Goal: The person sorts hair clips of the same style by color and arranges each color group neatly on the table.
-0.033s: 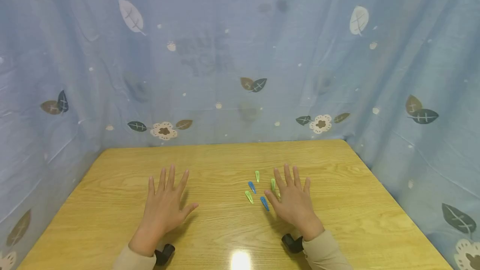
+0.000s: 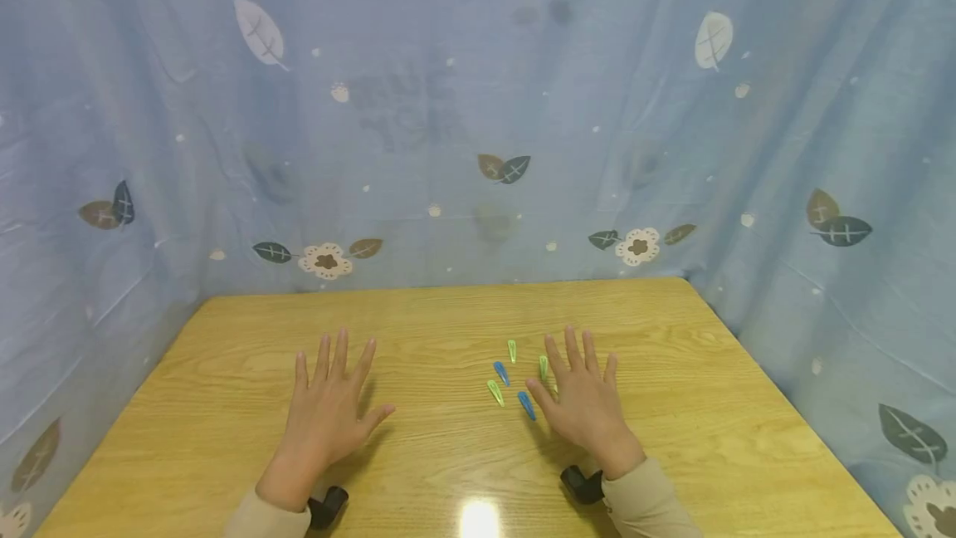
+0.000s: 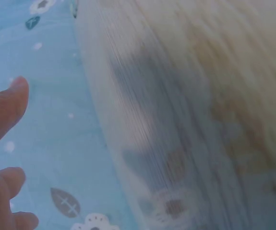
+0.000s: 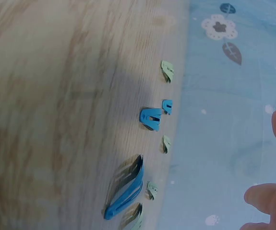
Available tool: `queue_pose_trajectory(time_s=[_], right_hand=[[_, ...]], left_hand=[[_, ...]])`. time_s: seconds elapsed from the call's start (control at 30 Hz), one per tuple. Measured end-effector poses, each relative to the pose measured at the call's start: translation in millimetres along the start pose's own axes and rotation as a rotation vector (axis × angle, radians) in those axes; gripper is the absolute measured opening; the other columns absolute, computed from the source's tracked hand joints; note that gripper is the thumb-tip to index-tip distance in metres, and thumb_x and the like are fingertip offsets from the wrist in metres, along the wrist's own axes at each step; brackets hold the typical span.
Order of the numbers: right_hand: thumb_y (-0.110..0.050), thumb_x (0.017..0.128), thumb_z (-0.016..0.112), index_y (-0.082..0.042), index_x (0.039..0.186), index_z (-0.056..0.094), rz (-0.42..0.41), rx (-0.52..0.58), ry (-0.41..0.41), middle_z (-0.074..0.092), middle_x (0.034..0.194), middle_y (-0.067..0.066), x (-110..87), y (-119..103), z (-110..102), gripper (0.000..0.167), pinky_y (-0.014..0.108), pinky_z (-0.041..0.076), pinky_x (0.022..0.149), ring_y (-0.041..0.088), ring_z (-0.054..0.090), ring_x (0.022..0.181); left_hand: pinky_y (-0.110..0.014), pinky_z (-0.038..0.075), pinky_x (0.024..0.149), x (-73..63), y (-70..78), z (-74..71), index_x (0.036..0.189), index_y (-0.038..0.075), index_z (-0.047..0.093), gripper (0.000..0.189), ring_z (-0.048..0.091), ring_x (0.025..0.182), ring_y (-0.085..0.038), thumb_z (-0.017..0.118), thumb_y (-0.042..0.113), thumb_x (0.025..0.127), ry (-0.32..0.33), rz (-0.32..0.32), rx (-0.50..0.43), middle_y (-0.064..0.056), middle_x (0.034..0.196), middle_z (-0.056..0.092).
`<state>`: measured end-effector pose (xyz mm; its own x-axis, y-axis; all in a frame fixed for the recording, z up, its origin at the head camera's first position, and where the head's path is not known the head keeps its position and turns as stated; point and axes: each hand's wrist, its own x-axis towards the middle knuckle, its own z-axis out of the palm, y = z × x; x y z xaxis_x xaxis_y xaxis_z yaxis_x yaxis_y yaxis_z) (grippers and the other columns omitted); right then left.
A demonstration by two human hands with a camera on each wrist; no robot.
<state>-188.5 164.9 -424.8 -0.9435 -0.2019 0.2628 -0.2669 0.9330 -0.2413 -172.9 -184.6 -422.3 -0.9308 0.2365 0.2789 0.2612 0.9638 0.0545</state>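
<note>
Several snap hair clips, some green and some blue, lie loose on the wooden table. A blue clip (image 2: pixel 527 405) and a green clip (image 2: pixel 543 368) are nearest my right hand (image 2: pixel 584 405), which is held palm down with fingers spread, partly over the group. In the right wrist view a large blue clip (image 4: pixel 124 194) shows close by, along with a green clip (image 4: pixel 135 218) cut by the frame edge; in the head view my hand covers some clips. Off to the left, my left hand (image 2: pixel 329 413) is likewise spread flat, holding nothing, with its shadow beside it.
The wooden table (image 2: pixel 433 471) ends at a patterned blue curtain (image 2: pixel 403 148) that hangs behind it and along both sides. A black wrist device (image 2: pixel 329 508) sits at the left wrist, another black device (image 2: pixel 582 485) at the right. Light glares at the table's front.
</note>
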Motion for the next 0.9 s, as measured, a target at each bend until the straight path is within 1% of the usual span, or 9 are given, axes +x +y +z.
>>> queue_pose_trajectory(time_s=[0.2,0.3,0.37,0.47,0.6,0.7,0.77,0.83,0.9], right_hand=[[-0.051,0.096,0.050,-0.011,0.150,0.032,-0.001,-0.014,-0.009,0.010,0.157,0.018,1.0,4.2,2.5,0.070,0.070,0.005,0.105,0.038,0.000,0.144],[-0.051,0.096,0.050,-0.010,0.150,0.032,-0.007,-0.019,-0.009,0.012,0.156,0.018,1.5,6.5,2.8,0.070,0.068,0.009,0.106,0.038,0.003,0.144],[-0.051,0.096,0.050,-0.009,0.150,0.032,-0.017,-0.017,-0.007,0.014,0.156,0.019,1.8,8.3,2.0,0.070,0.068,0.011,0.106,0.039,0.006,0.144],[-0.048,0.096,0.052,-0.005,0.149,0.033,-0.037,-0.004,0.011,0.020,0.154,0.021,1.7,10.9,-1.0,0.071,0.066,0.017,0.106,0.041,0.014,0.142],[-0.037,0.095,0.060,0.004,0.144,0.037,-0.050,0.062,0.051,0.030,0.149,0.026,0.4,16.8,-7.7,0.068,0.060,0.029,0.104,0.043,0.028,0.137],[-0.026,0.093,0.065,0.009,0.140,0.041,-0.035,0.153,0.072,0.036,0.145,0.028,-1.7,23.5,-13.9,0.063,0.057,0.035,0.101,0.045,0.036,0.132],[-0.021,0.092,0.065,0.009,0.138,0.043,-0.015,0.232,0.083,0.041,0.142,0.027,-3.9,28.9,-17.5,0.059,0.056,0.037,0.100,0.044,0.040,0.129],[-0.018,0.092,0.066,0.009,0.136,0.045,0.001,0.301,0.093,0.046,0.138,0.027,-7.9,35.4,-19.9,0.055,0.056,0.040,0.097,0.044,0.044,0.125],[-0.017,0.093,0.065,0.007,0.134,0.048,0.018,0.363,0.099,0.050,0.134,0.026,-13.7,42.6,-21.6,0.051,0.054,0.043,0.094,0.043,0.048,0.121]], left_hand=[[-0.067,0.003,0.107,1.3,2.7,0.8,0.153,0.015,0.025,0.091,0.008,0.142,-0.045,0.061,0.061,0.084,-0.007,0.008,0.015,-0.026,0.156,0.007],[-0.067,0.009,0.106,2.2,4.2,1.8,0.153,0.013,0.025,0.090,0.013,0.141,-0.045,0.064,0.057,0.084,0.010,0.026,0.029,-0.028,0.154,0.012],[-0.067,0.013,0.106,3.3,4.8,2.8,0.151,0.011,0.028,0.088,0.020,0.139,-0.046,0.068,0.051,0.084,0.045,0.045,0.036,-0.030,0.152,0.018],[-0.067,0.022,0.103,4.6,5.6,3.9,0.148,0.006,0.036,0.083,0.032,0.133,-0.046,0.073,0.041,0.082,0.129,0.082,0.042,-0.031,0.147,0.030],[-0.064,0.033,0.099,7.7,7.4,5.0,0.142,0.002,0.044,0.074,0.046,0.124,-0.044,0.075,0.030,0.081,0.232,0.135,0.026,-0.031,0.138,0.042],[-0.060,0.039,0.095,9.8,11.1,5.4,0.139,-0.001,0.047,0.068,0.054,0.116,-0.043,0.075,0.025,0.083,0.280,0.170,-0.035,-0.030,0.132,0.049],[-0.057,0.042,0.093,9.9,14.9,5.5,0.137,-0.002,0.048,0.064,0.056,0.112,-0.043,0.074,0.023,0.084,0.290,0.176,-0.107,-0.029,0.129,0.052],[-0.055,0.044,0.092,8.5,19.9,5.8,0.138,-0.003,0.047,0.061,0.056,0.111,-0.043,0.071,0.020,0.087,0.264,0.163,-0.224,-0.028,0.130,0.052],[-0.054,0.044,0.093,6.3,26.0,6.7,0.138,-0.003,0.046,0.057,0.053,0.116,-0.042,0.068,0.019,0.090,0.207,0.130,-0.376,-0.026,0.132,0.052]])
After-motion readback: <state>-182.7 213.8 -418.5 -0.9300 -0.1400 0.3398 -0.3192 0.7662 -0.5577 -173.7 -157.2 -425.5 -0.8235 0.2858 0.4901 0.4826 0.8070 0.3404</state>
